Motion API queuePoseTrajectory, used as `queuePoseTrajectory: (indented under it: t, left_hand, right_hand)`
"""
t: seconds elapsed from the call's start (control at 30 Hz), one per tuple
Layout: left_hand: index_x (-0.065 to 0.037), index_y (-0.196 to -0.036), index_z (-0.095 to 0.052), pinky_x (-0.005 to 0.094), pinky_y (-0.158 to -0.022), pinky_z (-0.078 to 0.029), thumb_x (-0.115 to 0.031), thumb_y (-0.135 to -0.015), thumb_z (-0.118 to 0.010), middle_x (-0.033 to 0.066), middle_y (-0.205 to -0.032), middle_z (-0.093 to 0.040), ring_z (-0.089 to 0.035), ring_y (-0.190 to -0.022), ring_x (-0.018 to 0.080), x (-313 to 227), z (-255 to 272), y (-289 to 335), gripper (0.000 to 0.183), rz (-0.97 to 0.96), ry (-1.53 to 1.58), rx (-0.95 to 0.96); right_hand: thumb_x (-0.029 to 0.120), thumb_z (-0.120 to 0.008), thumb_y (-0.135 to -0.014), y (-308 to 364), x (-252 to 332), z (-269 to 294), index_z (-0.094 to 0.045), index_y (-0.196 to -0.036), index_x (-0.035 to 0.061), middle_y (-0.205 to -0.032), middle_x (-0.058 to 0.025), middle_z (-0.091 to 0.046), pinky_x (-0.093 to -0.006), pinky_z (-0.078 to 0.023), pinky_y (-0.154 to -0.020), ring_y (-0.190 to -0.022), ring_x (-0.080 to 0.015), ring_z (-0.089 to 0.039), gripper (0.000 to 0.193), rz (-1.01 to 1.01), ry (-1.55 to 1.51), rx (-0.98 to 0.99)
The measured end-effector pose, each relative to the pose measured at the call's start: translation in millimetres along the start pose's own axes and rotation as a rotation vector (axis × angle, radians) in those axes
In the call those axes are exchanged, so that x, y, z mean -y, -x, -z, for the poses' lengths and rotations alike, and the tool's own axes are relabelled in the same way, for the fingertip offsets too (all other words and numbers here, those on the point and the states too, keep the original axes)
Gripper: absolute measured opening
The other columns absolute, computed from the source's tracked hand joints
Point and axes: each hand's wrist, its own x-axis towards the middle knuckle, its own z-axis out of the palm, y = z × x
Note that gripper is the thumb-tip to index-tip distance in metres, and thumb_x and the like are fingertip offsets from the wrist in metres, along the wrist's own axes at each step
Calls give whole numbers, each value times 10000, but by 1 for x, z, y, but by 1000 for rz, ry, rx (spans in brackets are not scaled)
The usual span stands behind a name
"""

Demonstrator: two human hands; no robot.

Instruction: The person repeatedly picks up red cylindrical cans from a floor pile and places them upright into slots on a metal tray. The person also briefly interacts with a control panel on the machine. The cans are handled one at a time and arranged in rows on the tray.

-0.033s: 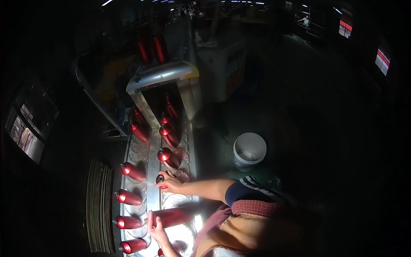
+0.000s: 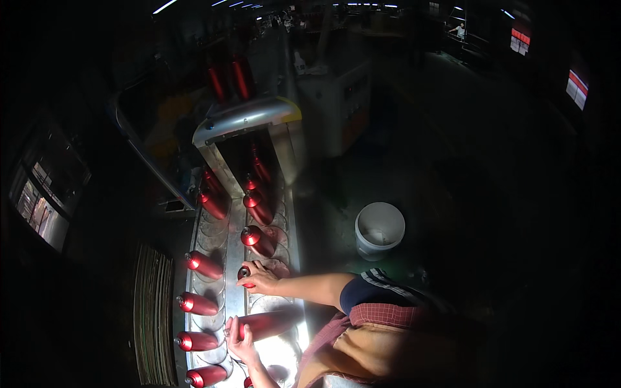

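Observation:
My left hand (image 2: 243, 344) grips the narrow end of a large red metal bottle (image 2: 272, 324), which lies tilted across the near part of the conveyor (image 2: 233, 258). Farther up, my right hand (image 2: 261, 280) has its fingers closed around the top of another red bottle (image 2: 244, 274), whose body is mostly hidden by the hand. Just beyond it leans a red bottle (image 2: 259, 242) in the same row. Along the conveyor's left side stand several more red bottles, among them one (image 2: 200, 304) opposite my hands. Bright light washes out the surface under my left hand.
A metal tunnel housing (image 2: 249, 116) spans the conveyor's far end, with red bottles inside and two (image 2: 242, 77) behind its top. A white bucket (image 2: 380, 226) stands on the floor to the right. Flat sheets are stacked (image 2: 152, 317) at left. Another person (image 2: 460, 31) is far off.
The whole view has shifted slightly, the conveyor and bottles appearing a little farther right and down. Both hands keep their hold.

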Motion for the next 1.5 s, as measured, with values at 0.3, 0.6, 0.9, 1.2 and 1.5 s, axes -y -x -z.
queuePoseTrajectory:
  t: [0.3,0.6,0.9,1.2,1.5]
  left_hand:
    - [-153,-1086,-744,374,-999,-437,-57,-716,-784,96,-1332,-518,-469,-1219,292,-12,-74,-85,385,-186,-193,-5]
    - [-169,-1020,-754,417,-1019,-417,-151,-682,-811,105,-1315,-541,-502,-1177,332,-4,-134,-121,343,-278,-336,17]
    - [-24,-1185,-646,324,-898,-461,-76,-934,-585,123,-1221,-570,-578,-1015,216,-95,-139,-114,264,-301,393,33]
    - [-56,-1142,-628,287,-778,-479,-409,-990,-494,46,-1039,-642,-582,-924,137,-87,-167,-7,408,295,1024,672]
    - [-59,-1069,-610,272,-717,-445,-424,-994,-473,36,-970,-606,-553,-856,128,-63,-123,24,397,376,1138,638]
  right_hand:
    - [88,-730,-739,-48,-5,60,-665,-1215,304,-1493,-203,-304,-469,-281,-1134,-1392,-428,-244,527,160,-154,-407]
    - [-11,-665,-767,79,-49,135,-656,-1198,150,-1259,-132,-476,-355,-419,-1026,-1204,-292,-492,460,29,-277,-598]
    - [-64,-622,-794,158,-36,170,-680,-1087,101,-1066,-73,-557,-275,-508,-813,-948,-170,-582,342,-78,-514,-728]
    - [40,-621,-774,161,37,94,-565,-803,51,-928,-65,-571,-341,-428,-838,-941,-212,-539,65,-57,-496,-596]
    - [57,-588,-826,186,38,57,-529,-801,40,-894,-42,-519,-335,-417,-837,-906,-190,-506,66,-12,-566,-620]
